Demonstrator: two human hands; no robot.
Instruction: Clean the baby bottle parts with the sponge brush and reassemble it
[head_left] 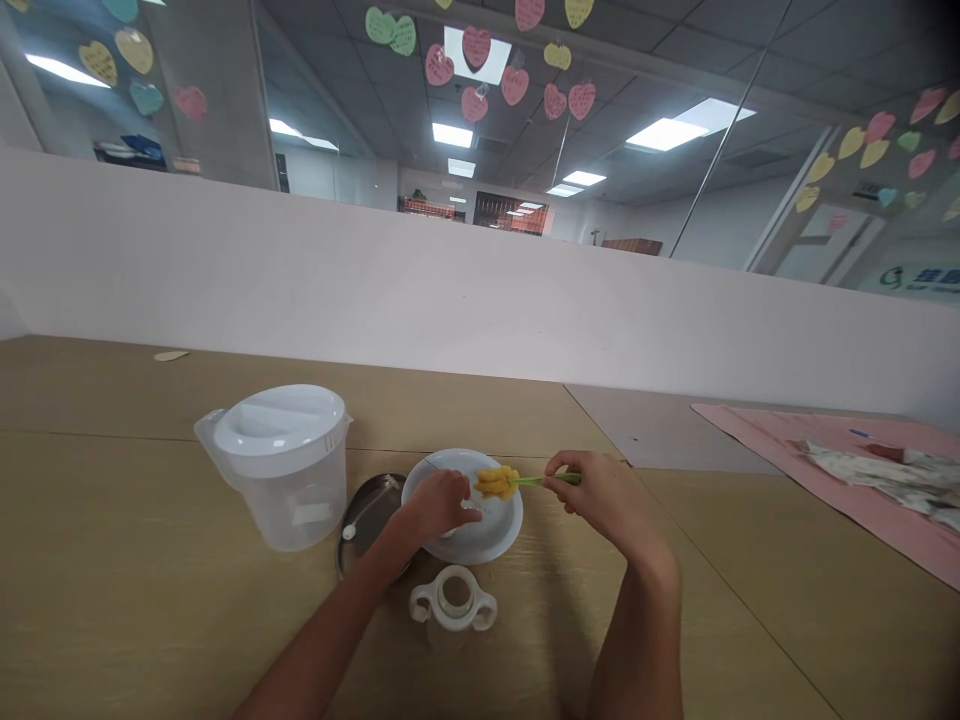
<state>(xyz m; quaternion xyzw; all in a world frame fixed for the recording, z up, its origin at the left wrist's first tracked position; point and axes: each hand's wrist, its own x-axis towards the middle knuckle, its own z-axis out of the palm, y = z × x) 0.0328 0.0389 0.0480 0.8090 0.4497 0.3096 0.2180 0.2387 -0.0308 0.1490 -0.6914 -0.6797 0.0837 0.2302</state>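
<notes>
My right hand is closed round the green handle of a sponge brush. Its yellow head is over the white bowl, pointing left. My left hand reaches over the same bowl with curled fingers, the thumb toward the brush head. Something pale or clear is by its fingertips, too small to make out. In front of the bowl stands a baby bottle with two white side handles and an uncovered round mouth. A shiny metal tray lies left of the bowl, partly behind my left forearm, with a small white ball-ended piece on it.
A tall translucent pitcher with a white lid stands left of the tray. Far right, a pink cloth carries crumpled whitish material. A low white wall closes off the table's back. A flat beige piece lies at back left.
</notes>
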